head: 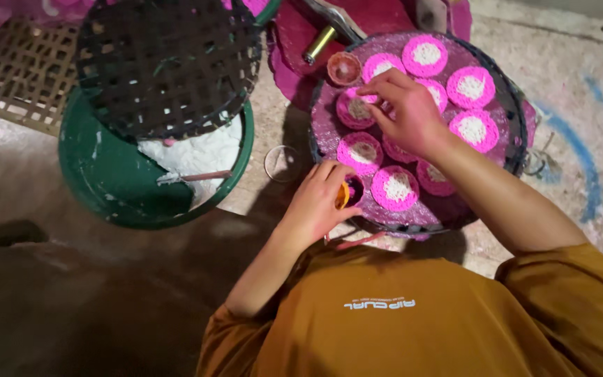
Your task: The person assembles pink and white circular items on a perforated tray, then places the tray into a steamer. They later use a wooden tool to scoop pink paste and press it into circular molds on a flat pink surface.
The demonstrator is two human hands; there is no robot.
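A round dark tray (pixel 518 112) lined with a purple sheet holds several pink discs with white centres (pixel 470 86). My right hand (pixel 406 112) reaches over the tray's middle. Its fingertips pinch the edge of one pink disc (pixel 352 110) at the tray's left side. At the tray's near-left rim, my left hand (pixel 312 206) grips a small orange piece (pixel 343 195), next to another pink disc (pixel 395 188). My orange shirt fills the bottom of the view.
A green basin (pixel 106 174) with white powder (pixel 197 153) and a stick in it stands at the left, under a dark woven basket lid (pixel 169 63). A clear glass ring (pixel 282 163), a small brown cup (pixel 343 68) and a brass cylinder (pixel 319 45) lie near the tray.
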